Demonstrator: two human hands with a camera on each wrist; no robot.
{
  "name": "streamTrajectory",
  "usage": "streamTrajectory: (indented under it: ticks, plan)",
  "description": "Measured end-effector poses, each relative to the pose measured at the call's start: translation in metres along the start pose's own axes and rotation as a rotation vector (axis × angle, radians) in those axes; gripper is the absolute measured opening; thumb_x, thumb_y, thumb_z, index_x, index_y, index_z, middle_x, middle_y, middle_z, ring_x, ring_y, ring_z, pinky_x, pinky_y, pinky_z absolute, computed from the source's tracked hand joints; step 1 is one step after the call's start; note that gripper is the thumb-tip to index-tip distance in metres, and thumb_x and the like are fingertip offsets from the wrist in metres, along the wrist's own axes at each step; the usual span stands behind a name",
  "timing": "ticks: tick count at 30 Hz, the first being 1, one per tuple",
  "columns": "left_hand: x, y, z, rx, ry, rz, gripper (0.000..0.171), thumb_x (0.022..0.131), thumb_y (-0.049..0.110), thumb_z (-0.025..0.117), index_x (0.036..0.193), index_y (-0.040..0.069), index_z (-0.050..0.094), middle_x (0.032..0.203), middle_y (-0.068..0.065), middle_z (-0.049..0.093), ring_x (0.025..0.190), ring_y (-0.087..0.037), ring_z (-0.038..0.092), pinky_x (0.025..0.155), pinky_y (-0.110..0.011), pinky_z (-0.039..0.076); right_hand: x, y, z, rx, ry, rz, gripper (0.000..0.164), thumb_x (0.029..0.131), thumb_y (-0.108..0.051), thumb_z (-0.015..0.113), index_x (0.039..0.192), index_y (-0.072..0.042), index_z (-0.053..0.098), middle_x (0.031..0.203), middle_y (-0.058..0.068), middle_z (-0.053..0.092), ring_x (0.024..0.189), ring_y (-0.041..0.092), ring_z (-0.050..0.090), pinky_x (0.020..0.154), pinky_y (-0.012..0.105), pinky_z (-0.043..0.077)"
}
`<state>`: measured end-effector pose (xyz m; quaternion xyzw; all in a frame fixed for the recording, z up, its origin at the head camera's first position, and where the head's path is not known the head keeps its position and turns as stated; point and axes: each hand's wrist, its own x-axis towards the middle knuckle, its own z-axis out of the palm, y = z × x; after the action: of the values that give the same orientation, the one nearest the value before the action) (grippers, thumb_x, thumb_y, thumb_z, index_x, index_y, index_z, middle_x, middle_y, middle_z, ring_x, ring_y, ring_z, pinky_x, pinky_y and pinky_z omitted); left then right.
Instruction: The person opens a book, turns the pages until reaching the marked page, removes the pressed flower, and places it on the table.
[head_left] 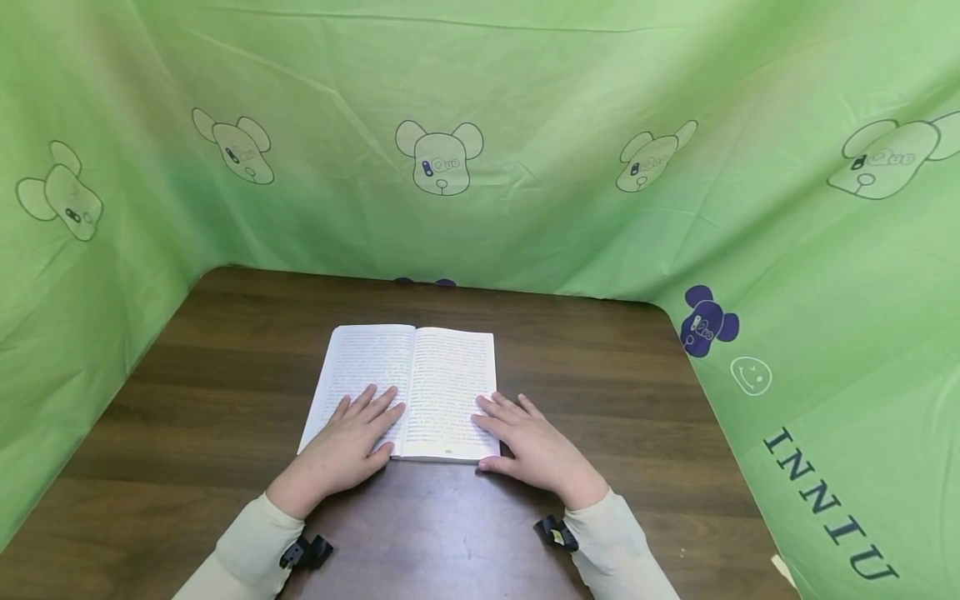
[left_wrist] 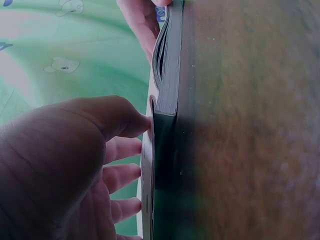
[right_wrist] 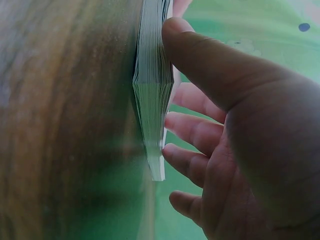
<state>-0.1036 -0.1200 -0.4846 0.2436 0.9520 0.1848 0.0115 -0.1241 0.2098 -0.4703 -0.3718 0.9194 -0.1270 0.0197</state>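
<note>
An open book (head_left: 450, 383) lies flat on the brown wooden table, its pages covered in small print. My left hand (head_left: 348, 446) rests on the lower part of the left page with fingers spread. On the right page's lower outer edge lie the fingertips of my right hand (head_left: 532, 446), its thumb at the bottom corner. The left wrist view shows the left thumb and fingertips touching the page surface (left_wrist: 146, 165). From the right wrist view, the thick page block (right_wrist: 152, 90) is seen edge-on, with the right thumb and fingers against its top face.
The wooden table (head_left: 600, 375) has rounded far corners. A green curtain (head_left: 555, 217) with bear-head prints hangs around its back and sides. Black wrist cameras (head_left: 306, 552) sit on both light sleeves. A small pale piece (head_left: 783, 571) shows at the table's right edge.
</note>
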Motion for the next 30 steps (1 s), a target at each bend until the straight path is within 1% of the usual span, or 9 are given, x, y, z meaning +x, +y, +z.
streamTrajectory:
  ticks: [7, 9, 14, 17, 19, 22, 26, 28, 30]
  plan:
    - [-0.0004, -0.0009, 0.0012, 0.002, -0.001, 0.001, 0.054, 0.099, 0.026, 0.061, 0.150, 0.011, 0.053, 0.162, -0.011, 0.041, 0.152, -0.042, 0.030, 0.116, -0.069, 0.025, -0.0015, -0.0001, -0.0002, -0.002, -0.001, -0.013, 0.064, 0.093, -0.047, 0.073, 0.144, -0.011, 0.060, 0.158, 0.010, 0.047, 0.149, 0.035, 0.039, 0.121, 0.061, 0.025]
    - [-0.0007, -0.0003, 0.0008, 0.001, 0.001, 0.001, 0.054, 0.098, 0.025, 0.061, 0.149, 0.010, 0.054, 0.162, -0.012, 0.041, 0.151, -0.042, 0.031, 0.116, -0.070, 0.026, -0.0018, 0.0000, -0.0007, -0.013, 0.010, -0.033, 0.057, 0.094, -0.043, 0.072, 0.140, -0.012, 0.064, 0.155, 0.010, 0.051, 0.147, 0.034, 0.042, 0.119, 0.061, 0.028]
    - [-0.0010, 0.0006, -0.0007, -0.001, -0.003, -0.010, 0.054, 0.098, 0.026, 0.062, 0.149, 0.011, 0.055, 0.162, -0.012, 0.041, 0.151, -0.042, 0.031, 0.116, -0.069, 0.026, -0.0003, -0.0008, -0.0023, -0.068, 0.066, -0.117, 0.026, 0.097, -0.029, 0.071, 0.119, -0.017, 0.076, 0.142, 0.006, 0.064, 0.137, 0.033, 0.055, 0.112, 0.058, 0.041]
    - [-0.0006, 0.0002, -0.0003, 0.004, 0.000, -0.006, 0.053, 0.098, 0.026, 0.063, 0.149, 0.012, 0.055, 0.162, -0.011, 0.041, 0.152, -0.041, 0.031, 0.116, -0.070, 0.026, 0.0011, -0.0022, -0.0031, -0.102, 0.085, -0.152, 0.015, 0.096, -0.024, 0.072, 0.109, -0.019, 0.079, 0.137, 0.005, 0.068, 0.132, 0.032, 0.060, 0.109, 0.055, 0.046]
    - [0.0000, -0.0001, 0.0003, 0.005, 0.007, 0.011, 0.052, 0.098, 0.025, 0.064, 0.148, 0.013, 0.056, 0.162, -0.009, 0.042, 0.152, -0.041, 0.032, 0.115, -0.071, 0.026, 0.0017, -0.0027, -0.0031, -0.121, 0.085, -0.162, 0.012, 0.095, -0.023, 0.073, 0.105, -0.020, 0.079, 0.135, 0.004, 0.069, 0.130, 0.031, 0.062, 0.108, 0.053, 0.047]
    - [0.0012, 0.0000, 0.0005, 0.002, 0.019, 0.059, 0.049, 0.098, 0.022, 0.064, 0.146, 0.016, 0.059, 0.161, -0.004, 0.044, 0.152, -0.039, 0.032, 0.114, -0.073, 0.026, 0.0021, -0.0030, -0.0030, -0.139, 0.099, -0.178, 0.009, 0.094, -0.020, 0.074, 0.102, -0.019, 0.077, 0.130, 0.003, 0.072, 0.126, 0.029, 0.065, 0.105, 0.051, 0.049]
    - [0.0019, 0.0014, 0.0002, 0.017, 0.019, 0.137, 0.045, 0.099, 0.017, 0.063, 0.144, 0.020, 0.061, 0.159, 0.001, 0.047, 0.153, -0.035, 0.032, 0.113, -0.075, 0.024, 0.0037, -0.0023, -0.0030, -0.132, 0.175, -0.198, 0.010, 0.093, -0.015, 0.072, 0.102, -0.019, 0.074, 0.113, -0.003, 0.077, 0.109, 0.020, 0.072, 0.096, 0.042, 0.055]
    - [0.0016, 0.0026, 0.0000, 0.025, 0.009, 0.155, 0.044, 0.100, 0.015, 0.061, 0.144, 0.021, 0.062, 0.157, 0.003, 0.049, 0.153, -0.035, 0.032, 0.113, -0.076, 0.024, 0.0050, -0.0021, -0.0034, -0.126, 0.224, -0.205, 0.011, 0.094, -0.014, 0.072, 0.103, -0.020, 0.072, 0.105, -0.006, 0.077, 0.100, 0.014, 0.074, 0.090, 0.037, 0.057]
    - [0.0009, 0.0039, -0.0001, 0.025, -0.005, 0.156, 0.044, 0.101, 0.014, 0.060, 0.143, 0.021, 0.062, 0.156, 0.003, 0.051, 0.152, -0.036, 0.032, 0.112, -0.076, 0.024, 0.0063, -0.0015, -0.0034, -0.130, 0.258, -0.211, 0.011, 0.094, -0.014, 0.070, 0.103, -0.021, 0.072, 0.097, -0.009, 0.075, 0.092, 0.009, 0.073, 0.083, 0.033, 0.058]
